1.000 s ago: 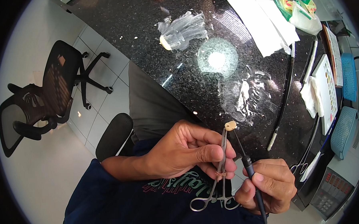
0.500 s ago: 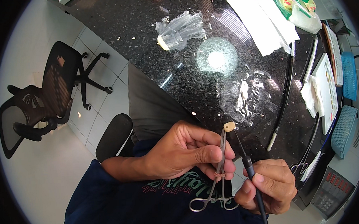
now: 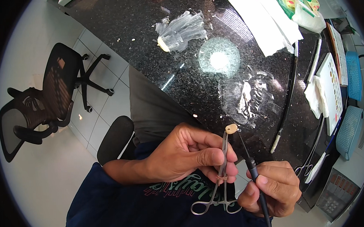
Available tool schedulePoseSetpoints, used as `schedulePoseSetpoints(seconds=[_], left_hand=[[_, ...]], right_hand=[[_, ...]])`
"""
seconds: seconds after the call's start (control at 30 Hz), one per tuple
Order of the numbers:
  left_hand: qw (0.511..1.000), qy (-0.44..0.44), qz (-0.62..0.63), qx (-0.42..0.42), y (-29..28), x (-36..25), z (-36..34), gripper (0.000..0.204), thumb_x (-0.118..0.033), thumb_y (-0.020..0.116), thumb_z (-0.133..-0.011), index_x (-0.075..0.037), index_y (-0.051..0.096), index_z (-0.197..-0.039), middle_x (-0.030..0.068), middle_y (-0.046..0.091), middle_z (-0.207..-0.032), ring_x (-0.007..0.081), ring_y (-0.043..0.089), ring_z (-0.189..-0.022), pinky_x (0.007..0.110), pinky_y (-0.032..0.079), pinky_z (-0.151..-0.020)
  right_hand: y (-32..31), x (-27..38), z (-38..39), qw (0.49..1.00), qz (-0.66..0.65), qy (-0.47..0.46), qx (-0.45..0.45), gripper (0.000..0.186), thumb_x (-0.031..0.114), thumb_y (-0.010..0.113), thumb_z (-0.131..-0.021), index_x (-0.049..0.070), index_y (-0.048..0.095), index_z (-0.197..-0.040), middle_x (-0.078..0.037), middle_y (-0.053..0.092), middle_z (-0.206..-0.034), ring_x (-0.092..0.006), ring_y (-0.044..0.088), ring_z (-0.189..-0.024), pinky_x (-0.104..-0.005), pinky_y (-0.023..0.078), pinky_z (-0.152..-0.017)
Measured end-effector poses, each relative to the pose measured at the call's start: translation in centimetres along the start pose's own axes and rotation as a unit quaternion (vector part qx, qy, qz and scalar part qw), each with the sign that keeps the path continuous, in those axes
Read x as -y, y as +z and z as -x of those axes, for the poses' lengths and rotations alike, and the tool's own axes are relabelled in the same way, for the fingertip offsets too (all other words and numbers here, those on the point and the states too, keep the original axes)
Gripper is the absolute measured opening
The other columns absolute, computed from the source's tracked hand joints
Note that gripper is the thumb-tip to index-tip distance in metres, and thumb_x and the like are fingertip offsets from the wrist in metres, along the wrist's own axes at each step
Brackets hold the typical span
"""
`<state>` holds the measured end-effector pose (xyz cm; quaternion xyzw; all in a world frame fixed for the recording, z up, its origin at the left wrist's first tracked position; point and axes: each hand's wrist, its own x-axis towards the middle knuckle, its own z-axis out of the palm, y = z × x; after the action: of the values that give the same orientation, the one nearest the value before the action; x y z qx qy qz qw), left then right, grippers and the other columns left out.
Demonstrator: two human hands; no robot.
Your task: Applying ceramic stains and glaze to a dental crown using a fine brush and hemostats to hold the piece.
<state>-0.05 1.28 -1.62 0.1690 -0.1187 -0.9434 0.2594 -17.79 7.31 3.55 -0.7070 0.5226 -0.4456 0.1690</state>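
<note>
My left hand [image 3: 179,154] is closed round a metal locking clamp [image 3: 215,197] with finger rings, its legs bound by a reddish-brown band. A small cream-coloured, tooth-like piece [image 3: 232,129] with a dark hole sits at the clamp's jaw tips. In my right hand [image 3: 279,187], pinched like a pen, is a black-handled fine-tipped tool [image 3: 252,167]. Its thin metal tip reaches the right side of the piece; a whitish bit shows there, but whether they touch I cannot tell. Just beyond lies a white paste smear [image 3: 245,96] on the dark speckled worktop [image 3: 180,75].
A second whitish smear [image 3: 184,32] and a round glass-like disc [image 3: 219,57] lie farther back. White paper sheets [image 3: 263,24] are at the back right. Black hoses [image 3: 289,100], scissors [image 3: 304,170], a white palette [image 3: 331,95] and blue baskets [image 3: 349,132] line the right. An office chair [image 3: 59,86] stands left.
The piece and the tool tip have shifted very slightly against each other. Both hands keep the same grip and nearly the same place.
</note>
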Motion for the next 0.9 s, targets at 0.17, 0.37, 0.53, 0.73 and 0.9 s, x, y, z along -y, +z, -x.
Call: schedulePoseSetpoints(seconds=[0.17,0.37,0.53,0.73,0.9], left_hand=[[1.000,-0.001,0.003,0.004,-0.03,-0.05,0.00,0.024,-0.013,0.058,-0.089,0.008,0.059,-0.102,0.0178,0.066,-0.091,0.0220,0.067,-0.085,0.027,0.059,-0.068],[1.000,-0.002,0.000,0.001,-0.05,-0.04,0.01,0.025,-0.013,0.058,-0.089,0.008,0.059,-0.102,0.0181,0.066,-0.091,0.0212,0.067,-0.084,0.027,0.059,-0.067],[1.000,-0.001,0.003,0.002,-0.03,-0.09,-0.02,0.025,-0.012,0.058,-0.089,0.009,0.059,-0.102,0.0187,0.066,-0.091,0.0214,0.067,-0.084,0.027,0.059,-0.067],[1.000,0.002,0.006,0.002,-0.02,-0.05,-0.05,0.025,-0.012,0.058,-0.089,0.009,0.059,-0.102,0.0194,0.066,-0.091,0.0222,0.067,-0.084,0.028,0.060,-0.068],[1.000,-0.003,0.003,0.001,-0.01,-0.08,-0.03,0.025,-0.012,0.058,-0.089,0.009,0.058,-0.103,0.0195,0.066,-0.091,0.0222,0.067,-0.084,0.028,0.059,-0.068]], right_hand=[[-0.03,-0.04,-0.02,1.000,0.004,-0.002,0.002,0.022,0.000,0.062,-0.073,0.000,0.054,-0.093,-0.011,0.056,-0.072,-0.0173,0.057,-0.056,-0.0241,0.044,-0.049],[-0.34,-0.16,-0.08,1.000,-0.009,-0.014,0.018,0.022,-0.001,0.062,-0.070,0.000,0.055,-0.091,-0.010,0.057,-0.072,-0.0171,0.057,-0.056,-0.0239,0.045,-0.050],[-0.23,-0.40,-0.12,0.999,-0.013,-0.025,0.016,0.022,-0.001,0.062,-0.069,-0.001,0.055,-0.090,-0.011,0.057,-0.071,-0.0170,0.056,-0.056,-0.0239,0.046,-0.049],[-0.05,-0.52,-0.06,0.999,-0.015,-0.029,0.000,0.022,-0.001,0.062,-0.070,-0.002,0.055,-0.091,-0.012,0.057,-0.071,-0.0172,0.056,-0.055,-0.0240,0.046,-0.048],[-0.14,-0.39,-0.05,1.000,-0.010,-0.020,0.002,0.021,-0.001,0.061,-0.070,-0.002,0.055,-0.091,-0.012,0.057,-0.072,-0.0172,0.057,-0.055,-0.0238,0.046,-0.049]])
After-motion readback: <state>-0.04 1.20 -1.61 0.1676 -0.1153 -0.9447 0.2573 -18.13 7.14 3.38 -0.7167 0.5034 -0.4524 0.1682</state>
